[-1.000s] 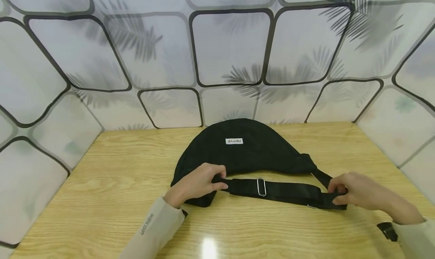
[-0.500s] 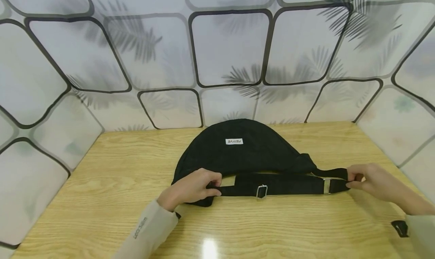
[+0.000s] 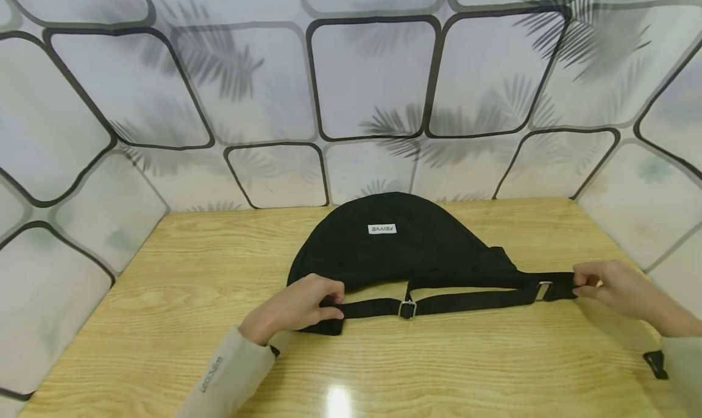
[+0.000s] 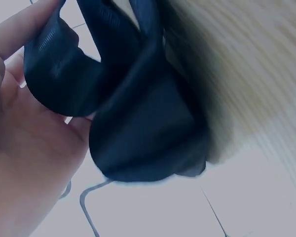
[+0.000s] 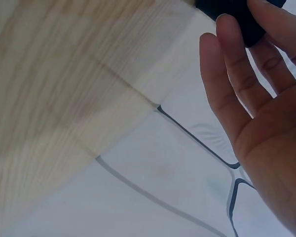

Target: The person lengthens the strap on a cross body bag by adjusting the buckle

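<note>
A black half-moon waist bag with a small white label lies on the table, its curved side toward the back wall. Its black strap is stretched sideways along the near edge of the bag. My left hand pinches the strap's left part, beside the bag's left end; in the left wrist view the strap loops by the thumb. At the far right my right hand pinches the strap's doubled end. One metal slider buckle sits near the middle of the strap, another metal piece near the right hand.
The bag rests on a light wood-grain table. A patterned fabric wall with dark outlines and leaf prints encloses the back and both sides. A black band piece shows at the right sleeve.
Both hands have moved apart, the left hand leftward and the right hand rightward, drawing the strap straighter. The slider buckle has shifted left, and the bag has slid slightly right.
</note>
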`<state>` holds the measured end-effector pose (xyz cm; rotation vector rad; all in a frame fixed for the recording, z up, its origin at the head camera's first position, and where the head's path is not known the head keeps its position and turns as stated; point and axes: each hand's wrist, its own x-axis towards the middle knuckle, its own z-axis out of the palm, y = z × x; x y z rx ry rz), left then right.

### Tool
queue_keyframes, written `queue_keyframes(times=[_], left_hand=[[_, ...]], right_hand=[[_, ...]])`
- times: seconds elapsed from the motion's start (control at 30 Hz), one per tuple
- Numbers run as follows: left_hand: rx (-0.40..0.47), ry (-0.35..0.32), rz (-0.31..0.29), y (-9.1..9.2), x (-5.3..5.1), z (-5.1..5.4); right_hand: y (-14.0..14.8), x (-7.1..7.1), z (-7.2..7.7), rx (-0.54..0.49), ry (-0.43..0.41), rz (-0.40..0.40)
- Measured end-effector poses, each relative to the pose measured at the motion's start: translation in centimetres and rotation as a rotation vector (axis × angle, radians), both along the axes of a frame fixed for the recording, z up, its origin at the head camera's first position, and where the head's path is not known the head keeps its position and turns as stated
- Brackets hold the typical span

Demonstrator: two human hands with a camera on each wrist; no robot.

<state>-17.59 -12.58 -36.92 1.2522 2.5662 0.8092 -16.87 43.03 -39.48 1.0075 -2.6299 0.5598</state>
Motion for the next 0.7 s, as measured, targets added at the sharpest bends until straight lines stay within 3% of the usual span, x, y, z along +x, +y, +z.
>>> queue_keyframes(times=[0.3, 0.57, 0.7], left_hand=[[0.015, -0.043, 0.008, -1.7, 0.3, 0.2], [0.008, -0.075, 0.019, -2.5, 0.6, 0.2], [-0.005, -0.12, 0.002, -2.8, 0.8, 0.5]], right_hand=[[0.6, -0.3, 0.0, 0.016, -0.027, -0.054], [1.0, -0.8, 0.0, -0.048, -0.034, -0.05], [0.9, -0.7, -0.1, -0.035, -0.048, -0.083]])
